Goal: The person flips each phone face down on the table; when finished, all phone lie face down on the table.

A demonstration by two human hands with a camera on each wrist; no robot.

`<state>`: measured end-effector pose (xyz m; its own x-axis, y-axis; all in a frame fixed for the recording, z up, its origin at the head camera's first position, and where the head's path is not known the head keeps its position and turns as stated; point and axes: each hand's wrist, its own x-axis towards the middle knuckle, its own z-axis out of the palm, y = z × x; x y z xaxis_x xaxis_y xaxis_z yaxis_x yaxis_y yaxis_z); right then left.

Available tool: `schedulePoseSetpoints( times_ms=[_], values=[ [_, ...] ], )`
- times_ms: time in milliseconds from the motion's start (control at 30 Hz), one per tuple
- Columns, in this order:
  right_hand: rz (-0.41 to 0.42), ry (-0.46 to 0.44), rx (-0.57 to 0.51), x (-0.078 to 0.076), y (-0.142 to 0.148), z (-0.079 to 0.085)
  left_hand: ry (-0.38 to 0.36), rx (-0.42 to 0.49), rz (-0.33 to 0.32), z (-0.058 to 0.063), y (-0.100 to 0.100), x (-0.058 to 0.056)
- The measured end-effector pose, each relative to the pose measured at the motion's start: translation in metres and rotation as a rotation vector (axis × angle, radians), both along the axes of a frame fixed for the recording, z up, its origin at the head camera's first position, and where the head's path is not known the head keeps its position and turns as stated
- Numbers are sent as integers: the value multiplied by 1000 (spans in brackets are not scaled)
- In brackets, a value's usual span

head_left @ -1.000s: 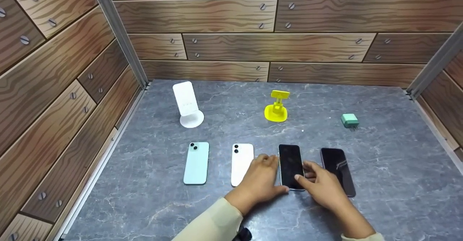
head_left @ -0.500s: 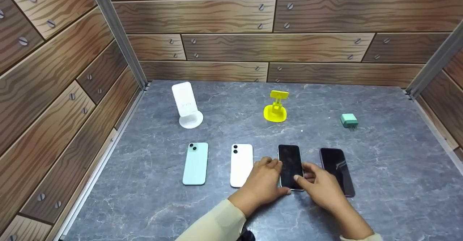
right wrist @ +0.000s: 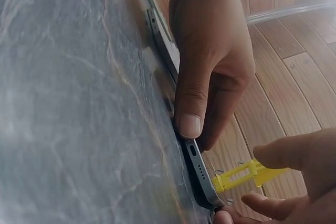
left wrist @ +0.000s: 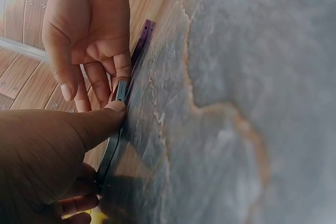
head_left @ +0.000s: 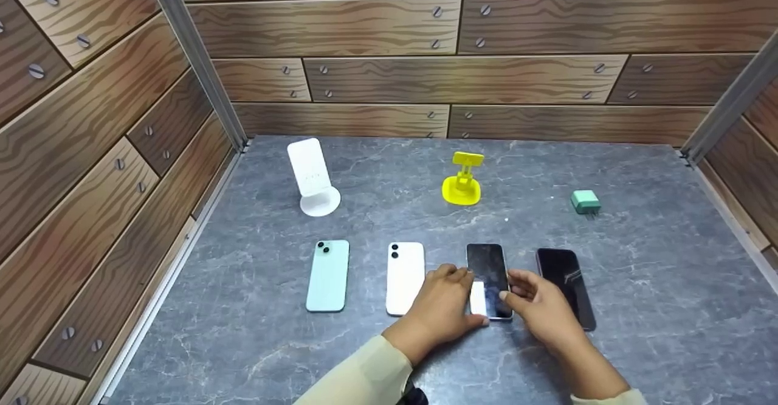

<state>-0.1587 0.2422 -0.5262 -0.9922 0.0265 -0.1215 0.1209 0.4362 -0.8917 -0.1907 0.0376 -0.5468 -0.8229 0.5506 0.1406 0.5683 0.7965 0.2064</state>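
Note:
In the head view, a black-screened smartphone (head_left: 488, 265) lies face up between both hands. My left hand (head_left: 439, 301) holds its lower left corner, the thumb along the bottom edge and the fingers at the left side. The left wrist view shows that thumb (left wrist: 102, 124) against the phone's end (left wrist: 107, 156). My right hand (head_left: 541, 308) has fingertips at the right edge, its thumb over the screen; in the right wrist view this thumb (right wrist: 270, 156) is apart from the phone (right wrist: 202, 177). A white phone (head_left: 405, 271) lies beside the left hand, a dark phone (head_left: 565, 271) beside the right.
A mint-green phone (head_left: 328, 277) lies face down at the left of the row. Behind stand a white phone stand (head_left: 310, 168), a yellow phone stand (head_left: 462, 189) and a green charger plug (head_left: 585, 200). Wood-patterned walls (head_left: 377, 79) border the grey marbled table (head_left: 243, 344).
A bright reflection now shows on the phone's screen. The left fingers have come closer to its left edge, and the right thumb has shifted slightly toward its right edge.

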Motion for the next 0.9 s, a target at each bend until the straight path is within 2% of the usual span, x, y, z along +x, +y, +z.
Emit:
schedulePoseSetpoints(
  times_ms=[567, 667, 767, 900],
  values=[
    [-2, -99, -159, 1, 5, -3, -42, 37, -1, -2, 1, -1],
    [19, -109, -141, 3, 4, -4, -40, 48, -4, -2, 0, -1],
    [39, -87, -79, 5, 1, -4, -39, 54, -4, -2, 0, -2],
    [-9, -35, 42, 6, -3, -1, -33, 45, -3, -2, -1, -2]
  ],
)
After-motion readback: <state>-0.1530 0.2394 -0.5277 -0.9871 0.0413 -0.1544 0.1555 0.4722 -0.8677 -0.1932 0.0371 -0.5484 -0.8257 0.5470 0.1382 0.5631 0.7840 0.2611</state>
